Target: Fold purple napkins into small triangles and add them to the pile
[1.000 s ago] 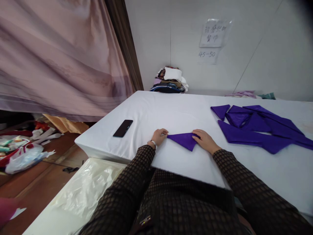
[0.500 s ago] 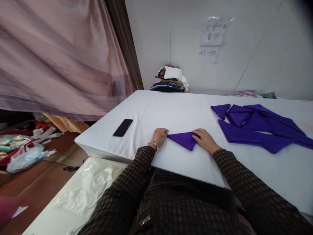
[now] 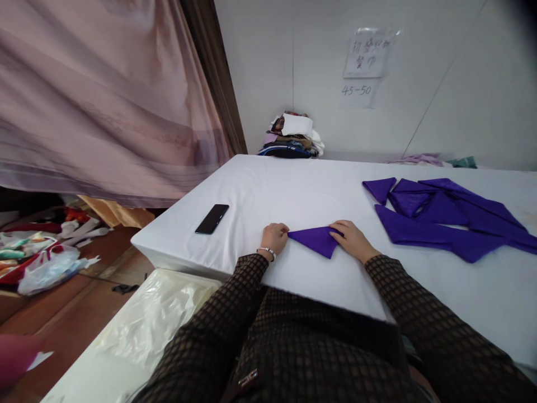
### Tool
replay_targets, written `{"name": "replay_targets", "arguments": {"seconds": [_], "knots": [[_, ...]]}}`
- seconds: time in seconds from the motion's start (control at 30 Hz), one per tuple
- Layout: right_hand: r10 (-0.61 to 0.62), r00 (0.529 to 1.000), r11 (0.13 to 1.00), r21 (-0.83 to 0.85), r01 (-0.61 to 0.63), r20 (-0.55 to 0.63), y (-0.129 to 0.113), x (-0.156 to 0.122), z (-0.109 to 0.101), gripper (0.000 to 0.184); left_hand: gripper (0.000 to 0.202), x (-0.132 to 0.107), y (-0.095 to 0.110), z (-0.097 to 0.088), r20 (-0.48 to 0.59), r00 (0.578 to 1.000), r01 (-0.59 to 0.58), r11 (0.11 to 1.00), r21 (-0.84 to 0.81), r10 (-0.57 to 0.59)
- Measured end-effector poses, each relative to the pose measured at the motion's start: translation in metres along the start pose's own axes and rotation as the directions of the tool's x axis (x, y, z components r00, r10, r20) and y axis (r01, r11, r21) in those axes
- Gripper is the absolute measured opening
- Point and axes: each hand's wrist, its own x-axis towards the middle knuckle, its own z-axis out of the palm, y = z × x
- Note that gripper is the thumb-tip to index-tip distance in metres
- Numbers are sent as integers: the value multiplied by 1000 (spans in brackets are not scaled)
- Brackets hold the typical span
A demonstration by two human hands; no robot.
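A purple cloth napkin [image 3: 314,240], folded into a triangle, lies on the white-covered table [image 3: 289,190] near its front edge. My left hand [image 3: 274,237], with a bracelet at the wrist, pinches the napkin's pointed left corner. At the napkin's upper right, my right hand [image 3: 349,237] grips the edge between thumb and fingers. Part of that edge is hidden under the fingers. Further right, several folded purple napkins [image 3: 448,215] overlap in a loose pile.
A black phone [image 3: 212,219] lies on the table's left side. Folded clothes [image 3: 290,136] are stacked against the wall. Below left stands a lower white surface with clear plastic [image 3: 155,313]. A pink curtain [image 3: 104,101] hangs at left, and bags [image 3: 46,266] lie on the floor.
The napkin and my right hand are almost still. My left hand's fingers have curled in slightly at the corner. The view has shifted a little.
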Motion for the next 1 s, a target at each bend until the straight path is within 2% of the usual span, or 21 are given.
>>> {"name": "replay_targets", "arguments": {"seconds": [0.37,0.53,0.7,0.9,1.0], "knots": [[-5,1000,1000,-2,5,6,1,1,0,32,19,0,-3,-2,49,999,-6,999,42,4],[0,1000,1000,10,0,5,0,1,-1,30,18,3,-6,-5,48,996,-71,997,37,69],[-4,1000,1000,3,4,10,0,1,-1,30,21,-4,-3,-9,58,984,-174,976,132,167],[-24,999,999,-21,24,21,0,1,-1,31,18,-1,15,-12,60,997,-67,978,200,56],[-25,1000,999,-23,26,16,2,0,1,33,23,1,35,-7,31,990,-138,976,167,135]]}}
